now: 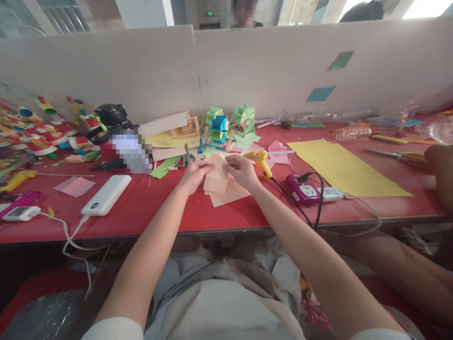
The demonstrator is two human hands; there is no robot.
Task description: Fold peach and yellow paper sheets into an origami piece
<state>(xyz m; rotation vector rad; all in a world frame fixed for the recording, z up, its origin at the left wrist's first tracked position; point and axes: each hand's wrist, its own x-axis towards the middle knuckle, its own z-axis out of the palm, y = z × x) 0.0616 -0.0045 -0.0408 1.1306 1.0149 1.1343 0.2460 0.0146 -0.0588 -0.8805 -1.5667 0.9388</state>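
Observation:
Between my two hands is a small sheet of peach paper (216,171), held just above the red table. My left hand (195,175) pinches its left edge. Fingers of my right hand (242,171) are closed on the right edge. Beneath it, flat on the table, lie more peach sheets (230,193). Beyond my right hand rests a yellow glue gun (261,163) with a black cord. A pair of scissors (185,158) lies just past my left hand. Folded green paper shapes (245,115) and a blue one (219,123) stand behind.
A white power bank (106,194) sits left, near a bottle (111,118) and many paper-cup crafts (38,127). To the right are a purple power strip (302,189) with cords, a large yellow sheet (345,167) and another person's arm (440,174). A white partition (123,71) stands behind.

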